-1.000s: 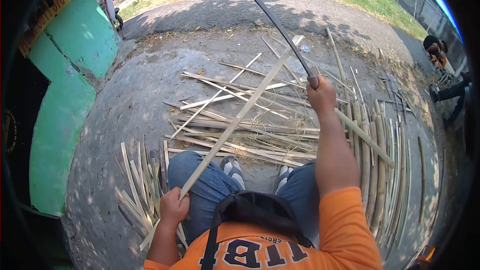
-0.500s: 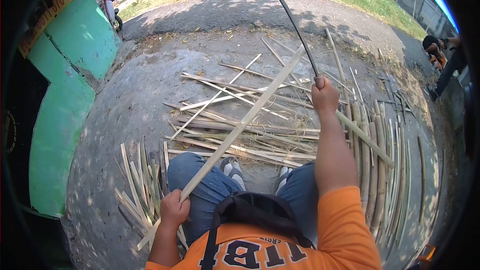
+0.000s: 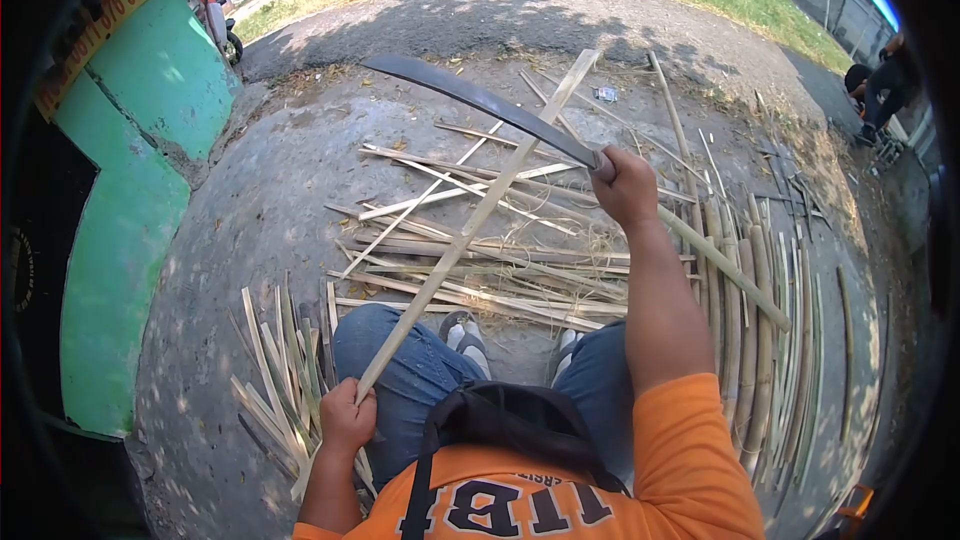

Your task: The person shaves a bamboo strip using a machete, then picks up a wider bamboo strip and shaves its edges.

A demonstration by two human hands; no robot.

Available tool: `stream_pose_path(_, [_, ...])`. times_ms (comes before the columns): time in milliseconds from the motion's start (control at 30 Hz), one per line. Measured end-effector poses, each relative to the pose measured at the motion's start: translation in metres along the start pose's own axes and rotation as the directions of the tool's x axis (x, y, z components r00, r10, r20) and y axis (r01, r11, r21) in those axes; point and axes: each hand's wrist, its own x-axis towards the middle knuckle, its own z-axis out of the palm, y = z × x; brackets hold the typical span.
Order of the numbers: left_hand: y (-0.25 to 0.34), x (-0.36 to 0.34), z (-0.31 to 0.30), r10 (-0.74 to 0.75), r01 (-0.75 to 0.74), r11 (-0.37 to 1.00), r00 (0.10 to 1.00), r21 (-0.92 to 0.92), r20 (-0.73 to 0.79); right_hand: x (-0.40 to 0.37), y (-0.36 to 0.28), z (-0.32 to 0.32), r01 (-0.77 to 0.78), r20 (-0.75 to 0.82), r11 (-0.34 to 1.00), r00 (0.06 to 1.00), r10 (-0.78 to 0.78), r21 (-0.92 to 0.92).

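Note:
A long pale bamboo strip (image 3: 437,275) slants from the lower left up to the top middle. My left hand (image 3: 347,414) is closed around it near its lower end, beside my left knee. In my right hand (image 3: 628,187) is the handle of a machete (image 3: 470,95), whose long dark blade points up and to the left. The blade crosses the strip near its upper part; whether they touch, I cannot tell. Under both lies a loose pile of split bamboo (image 3: 500,270) on the ground in front of my feet.
Bamboo poles (image 3: 762,340) lie lengthwise on the right, and shorter split pieces (image 3: 275,370) beside my left leg. A green wall (image 3: 125,270) stands at the left. A person (image 3: 885,90) is at the far right, near the road (image 3: 450,25).
The machete has swung from pointing up to lying across the strip, and my right hand has moved slightly left. The strip's upper end has shifted left and up.

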Motion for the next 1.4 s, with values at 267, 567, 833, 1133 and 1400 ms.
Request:
stream_pose_path(267, [0.004, 0.002, 0.000, 0.066, -0.066, 0.997, 0.998, 0.041, -0.006, -0.011, 0.038, 0.002, -0.427, -0.141, 0.903, 0.897, 0.419, -0.036])
stream_pose_path(567, [0.007, 0.001, 0.000, -0.047, 0.046, 0.999, 0.999, 0.015, 0.005, -0.003, -0.018, 0.012, -0.034, 0.091, 0.999, 0.995, 0.034, 0.001])
stream_pose_path(833, [0.003, 0.000, 0.001, 0.052, -0.052, 0.999, 0.998, 0.006, -0.030, -0.005, 0.011, 0.005, -0.244, 0.000, 0.970, 0.970, 0.244, -0.007])
stream_pose_path(1133, [0.003, -0.006, 0.012, 0.073, -0.063, 0.994, 0.991, 0.092, -0.114, -0.007, 0.001, 0.010, -0.196, 0.004, 0.980, 0.981, 0.196, 0.037])
stream_pose_path(1400, [-0.001, -0.014, 0.023, 0.040, -0.020, 0.995, 0.976, 0.095, -0.214, -0.003, -0.027, 0.007, 0.114, 0.182, 0.991, 0.975, -0.124, 0.065])
